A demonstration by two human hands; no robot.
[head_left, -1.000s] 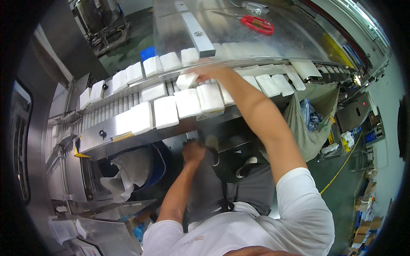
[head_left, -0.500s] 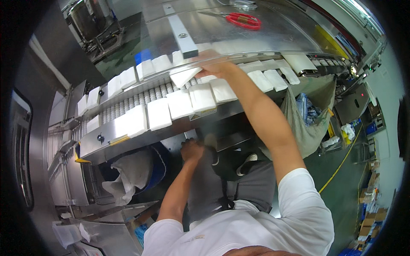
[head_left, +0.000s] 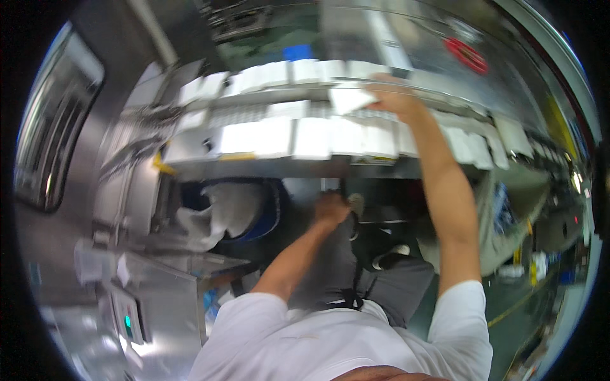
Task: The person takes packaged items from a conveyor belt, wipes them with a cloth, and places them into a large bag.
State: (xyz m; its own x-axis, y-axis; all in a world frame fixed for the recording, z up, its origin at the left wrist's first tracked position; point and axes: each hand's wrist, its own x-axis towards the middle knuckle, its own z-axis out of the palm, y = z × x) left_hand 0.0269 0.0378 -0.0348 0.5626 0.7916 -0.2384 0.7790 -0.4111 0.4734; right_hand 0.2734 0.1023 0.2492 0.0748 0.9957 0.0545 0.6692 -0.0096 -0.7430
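In the head view we see our right hand [head_left: 395, 98] stretched far out over a brushed-steel conveyor [head_left: 279, 166], its fingers closed on the edge of a flat white pack [head_left: 351, 100] with soft, slightly crumpled corners. That pack is lifted at a tilt above the far lane, just left of the hand. Along the near lane lies a row of similar white rectangular packs [head_left: 298, 136], smooth and pillow-like, set side by side and touching; another row runs along the far lane. The picture is blurred, so finer surface detail is lost.

Our left hand [head_left: 332, 207] is low, under the near edge of the conveyor, curled into a loose fist against the dark space there; we cannot tell whether it holds anything.

To the left, below the belt, a round blue bin [head_left: 267, 216] is lined with a wrinkled translucent bag [head_left: 222, 213]. On the far right of the shiny steel top lies a red ring-shaped object [head_left: 467, 55]. A grey cloth bag [head_left: 502, 209] hangs at the right.
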